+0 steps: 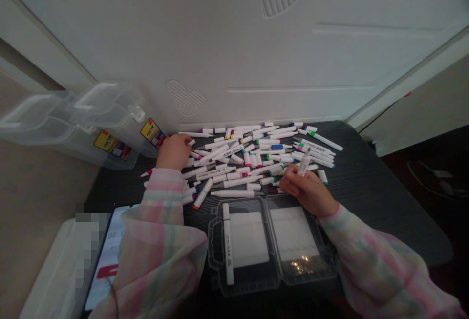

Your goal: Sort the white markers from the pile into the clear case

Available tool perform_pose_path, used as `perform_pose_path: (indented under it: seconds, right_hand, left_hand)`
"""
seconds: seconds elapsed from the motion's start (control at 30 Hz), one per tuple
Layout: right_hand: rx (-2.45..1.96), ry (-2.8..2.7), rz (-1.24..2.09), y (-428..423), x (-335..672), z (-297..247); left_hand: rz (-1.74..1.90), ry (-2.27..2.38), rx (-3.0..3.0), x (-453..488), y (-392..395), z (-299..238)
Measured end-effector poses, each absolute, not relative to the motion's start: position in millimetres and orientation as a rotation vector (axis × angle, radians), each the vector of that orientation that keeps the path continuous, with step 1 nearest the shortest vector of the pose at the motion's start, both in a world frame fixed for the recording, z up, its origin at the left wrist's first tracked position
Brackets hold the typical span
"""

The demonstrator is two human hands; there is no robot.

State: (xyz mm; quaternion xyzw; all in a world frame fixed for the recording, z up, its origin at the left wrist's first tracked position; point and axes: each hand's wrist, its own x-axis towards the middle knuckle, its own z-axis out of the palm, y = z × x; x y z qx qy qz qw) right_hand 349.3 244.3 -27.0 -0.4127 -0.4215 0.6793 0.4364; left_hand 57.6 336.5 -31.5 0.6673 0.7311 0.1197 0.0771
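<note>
My right hand (308, 189) is closed around an uncapped white marker (304, 163), its greyish tip pointing up, above the right front of a heap of markers. My left hand (174, 152) is at the left end of the heap, its fingertips pinched on a small white marker cap (191, 142); part of the fingers is hidden. Between the hands lie many white markers (234, 182) and loose caps (258, 159) with coloured ends, several of the markers uncapped. In front, an opened clear plastic case (273, 241) holds one capped white marker (227, 245) upright along its left side.
Two clear plastic bins (120, 155) with yellow labels stand at the back left. A phone or tablet (106, 255) with a lit screen lies by my left sleeve. A white panel (234, 55) rises behind the dark table (388, 206), whose rounded edge is at the right.
</note>
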Motion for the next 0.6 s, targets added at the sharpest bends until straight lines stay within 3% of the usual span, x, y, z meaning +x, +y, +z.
perform_pose_path:
  seconds: [0.3, 0.6]
  right_hand:
    - [-1.004, -1.040, 1.697, 244.5, 350.0, -28.9]
    - [-1.029, -1.050, 1.686, 244.6, 349.5, -27.0]
  left_hand:
    - [0.639, 2.037, 1.865, 71.8, 330.4, -5.3]
    - [1.110, 1.377, 1.055, 89.6, 325.6, 5.3]
